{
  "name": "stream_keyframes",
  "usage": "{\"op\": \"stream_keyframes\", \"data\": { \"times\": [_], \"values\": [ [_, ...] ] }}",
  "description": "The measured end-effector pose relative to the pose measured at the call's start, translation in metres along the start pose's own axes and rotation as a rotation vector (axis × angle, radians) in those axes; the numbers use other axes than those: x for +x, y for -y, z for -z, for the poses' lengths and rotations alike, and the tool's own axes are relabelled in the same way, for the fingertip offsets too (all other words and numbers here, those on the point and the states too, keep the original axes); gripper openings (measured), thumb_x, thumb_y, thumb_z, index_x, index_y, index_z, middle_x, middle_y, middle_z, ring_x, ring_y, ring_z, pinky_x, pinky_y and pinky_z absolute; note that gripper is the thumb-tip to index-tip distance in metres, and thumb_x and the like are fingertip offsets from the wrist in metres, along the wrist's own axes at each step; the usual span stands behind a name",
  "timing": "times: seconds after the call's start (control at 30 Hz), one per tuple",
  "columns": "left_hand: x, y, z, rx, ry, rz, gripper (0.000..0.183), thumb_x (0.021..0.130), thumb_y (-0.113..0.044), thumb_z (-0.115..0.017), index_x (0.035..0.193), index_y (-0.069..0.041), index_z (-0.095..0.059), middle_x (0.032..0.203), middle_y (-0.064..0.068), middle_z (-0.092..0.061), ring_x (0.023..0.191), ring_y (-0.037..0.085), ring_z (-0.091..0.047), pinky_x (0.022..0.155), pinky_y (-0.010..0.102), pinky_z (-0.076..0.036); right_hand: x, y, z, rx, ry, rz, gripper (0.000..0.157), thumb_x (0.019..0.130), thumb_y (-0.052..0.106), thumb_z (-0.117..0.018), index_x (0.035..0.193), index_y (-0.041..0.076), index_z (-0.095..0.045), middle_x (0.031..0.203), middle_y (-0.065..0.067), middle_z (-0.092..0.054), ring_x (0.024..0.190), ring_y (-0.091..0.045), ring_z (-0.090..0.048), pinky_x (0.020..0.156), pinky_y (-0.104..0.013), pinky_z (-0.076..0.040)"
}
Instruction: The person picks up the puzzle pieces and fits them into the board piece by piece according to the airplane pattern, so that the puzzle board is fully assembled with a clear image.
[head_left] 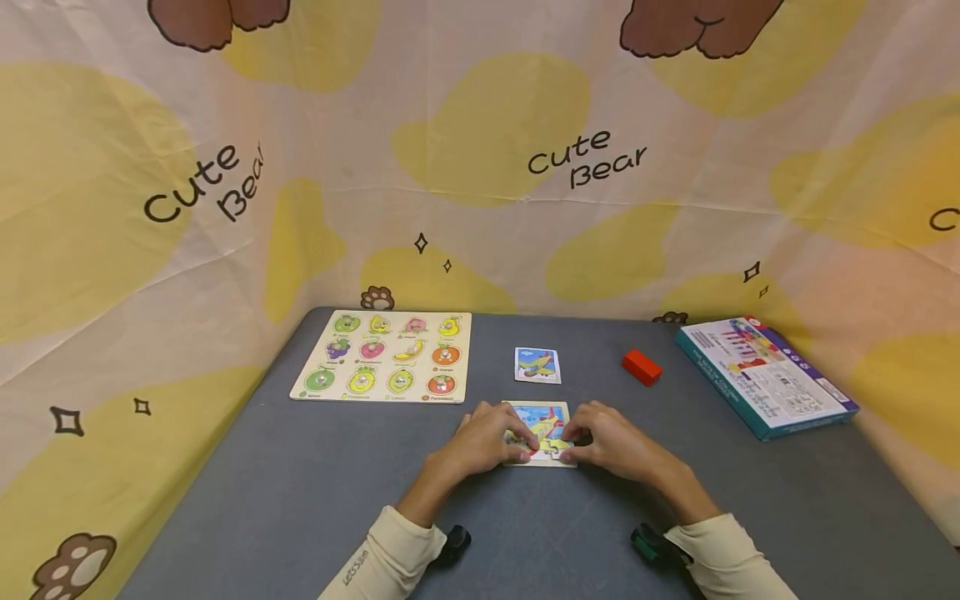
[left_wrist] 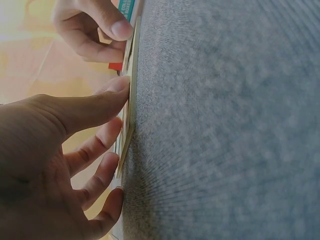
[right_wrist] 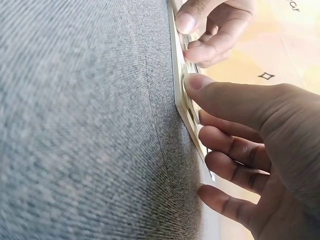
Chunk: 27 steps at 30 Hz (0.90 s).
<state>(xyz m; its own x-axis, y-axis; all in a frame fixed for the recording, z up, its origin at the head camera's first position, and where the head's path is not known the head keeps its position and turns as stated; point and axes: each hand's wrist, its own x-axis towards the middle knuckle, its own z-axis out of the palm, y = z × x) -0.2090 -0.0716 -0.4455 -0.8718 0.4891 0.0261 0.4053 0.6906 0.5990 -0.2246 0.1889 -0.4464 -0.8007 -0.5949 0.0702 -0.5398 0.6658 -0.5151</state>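
Note:
A small jigsaw puzzle (head_left: 542,414) with a yellow and red aeroplane picture lies in a pale wooden tray (head_left: 536,464) on the table. My left hand (head_left: 487,436) is at its left side, thumb and index finger holding the puzzle's lower left part. At the lower right corner my right hand (head_left: 611,442) pinches a puzzle piece (head_left: 555,447) between thumb and index finger. In the right wrist view that piece sits slightly proud of the tray edge (right_wrist: 176,75), under the thumb. The fingers partly hide both sides of the puzzle.
Behind the puzzle lies a small aeroplane picture card (head_left: 537,366). A fruit picture board (head_left: 380,357) lies at the back left. To the right are a red block (head_left: 642,367) and a flat teal-edged box (head_left: 767,377). Printed cloth (head_left: 480,225) hangs behind the table.

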Motion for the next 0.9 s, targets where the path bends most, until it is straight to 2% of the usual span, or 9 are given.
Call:
{"op": "stream_keyframes", "data": {
  "times": [0.2,0.43,0.9],
  "values": [
    [0.0002,-0.0002,0.0003,-0.001,0.001,-0.007,0.011,0.09,-0.022,-0.085,0.1,-0.027,-0.087,0.104,-0.009,-0.065,0.098,0.017,-0.047,0.08,0.04,-0.034,-0.0012,0.0007,0.0002,0.013,-0.009,-0.003,0.021,0.09,0.033,-0.086,0.102,0.018,-0.078,0.095,0.011,-0.065,0.092,-0.009,-0.054,0.081,-0.03,-0.048],
    [0.0,0.0003,-0.0006,0.017,-0.006,-0.01,0.011,0.089,-0.022,-0.086,0.098,-0.029,-0.086,0.103,-0.009,-0.066,0.098,0.016,-0.048,0.079,0.041,-0.035,-0.0005,-0.0025,-0.0019,0.009,-0.014,0.084,0.023,0.092,0.023,-0.084,0.114,0.019,-0.082,0.089,0.012,-0.061,0.082,-0.01,-0.052,0.074,-0.028,-0.042],
    [-0.0007,0.0009,-0.0009,0.012,-0.013,-0.013,0.011,0.089,-0.021,-0.086,0.098,-0.028,-0.087,0.103,-0.009,-0.066,0.097,0.017,-0.048,0.08,0.041,-0.035,0.0004,-0.0025,-0.0052,0.051,-0.008,0.092,0.013,0.094,0.026,-0.083,0.106,0.023,-0.085,0.088,0.012,-0.059,0.08,-0.009,-0.051,0.07,-0.027,-0.04]
  ]
}}
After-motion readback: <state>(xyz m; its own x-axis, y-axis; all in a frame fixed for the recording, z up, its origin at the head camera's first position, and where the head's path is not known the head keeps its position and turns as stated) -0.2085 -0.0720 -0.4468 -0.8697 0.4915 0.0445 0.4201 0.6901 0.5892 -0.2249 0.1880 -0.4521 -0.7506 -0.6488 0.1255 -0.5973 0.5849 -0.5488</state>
